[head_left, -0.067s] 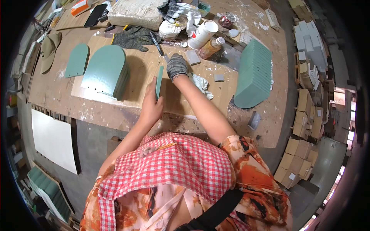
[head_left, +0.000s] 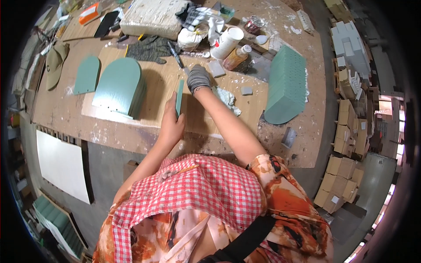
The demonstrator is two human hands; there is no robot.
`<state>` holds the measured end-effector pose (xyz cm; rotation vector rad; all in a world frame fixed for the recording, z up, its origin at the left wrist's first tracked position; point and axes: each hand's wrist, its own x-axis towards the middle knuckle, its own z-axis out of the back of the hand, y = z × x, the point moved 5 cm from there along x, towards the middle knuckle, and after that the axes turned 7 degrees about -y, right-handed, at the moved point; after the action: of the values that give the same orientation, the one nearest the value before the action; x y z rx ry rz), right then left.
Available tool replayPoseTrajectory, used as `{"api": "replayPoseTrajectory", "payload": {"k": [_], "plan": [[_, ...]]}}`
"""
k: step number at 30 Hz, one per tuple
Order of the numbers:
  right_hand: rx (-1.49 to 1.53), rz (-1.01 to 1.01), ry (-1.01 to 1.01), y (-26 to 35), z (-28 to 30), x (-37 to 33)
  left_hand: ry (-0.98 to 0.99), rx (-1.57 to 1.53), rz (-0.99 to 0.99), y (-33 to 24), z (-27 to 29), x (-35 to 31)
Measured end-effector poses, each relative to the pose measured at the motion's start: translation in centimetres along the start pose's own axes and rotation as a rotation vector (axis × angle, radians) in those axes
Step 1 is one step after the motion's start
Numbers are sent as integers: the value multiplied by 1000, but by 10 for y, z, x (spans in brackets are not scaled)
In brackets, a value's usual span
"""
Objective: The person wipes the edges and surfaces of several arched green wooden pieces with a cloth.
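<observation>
My left hand (head_left: 172, 119), bare, grips a green panel (head_left: 179, 98) that stands on edge, its narrow side facing up. Just right of it, my right hand (head_left: 199, 79) wears a grey glove, with its fingers curled closed; whatever they hold is hidden. Close to those fingertips is the blade end of a scraper-like tool (head_left: 175, 55) with a dark handle, lying pointed away. A stack of round-topped green panels (head_left: 117, 83) lies to the left, beside a single similar panel (head_left: 87, 75). Another row of green panels (head_left: 286, 85) stands at the right.
Behind my hands lie a dark work glove (head_left: 149, 49), a white tub (head_left: 227, 42), a bottle (head_left: 237, 57) and a wrapped block (head_left: 153, 17). A crumpled cloth (head_left: 227, 100) and a small grey pad (head_left: 246, 90) are right of my forearm. A cap (head_left: 56, 65) rests far left.
The whole view has shifted slightly. Both hands stay in nearly the same place, and my left hand keeps its hold on the panel.
</observation>
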<state>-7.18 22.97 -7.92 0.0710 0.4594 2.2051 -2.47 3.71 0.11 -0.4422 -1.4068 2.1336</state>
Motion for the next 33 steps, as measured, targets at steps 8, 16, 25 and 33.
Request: {"api": "replayPoseTrajectory", "payload": {"k": [8,16,25,33], "plan": [[-198,173,73,0,4,0,35,37,-11,-5,-7,2],[-261,82,2,12,22,-9,27,-38,7,3,-1,4],[-64,130,103,-17,-11,15,41,-15,-45,8,2,6],[-44,234,-105,-69,-15,17,81,-74,-176,-23,4,11]]}}
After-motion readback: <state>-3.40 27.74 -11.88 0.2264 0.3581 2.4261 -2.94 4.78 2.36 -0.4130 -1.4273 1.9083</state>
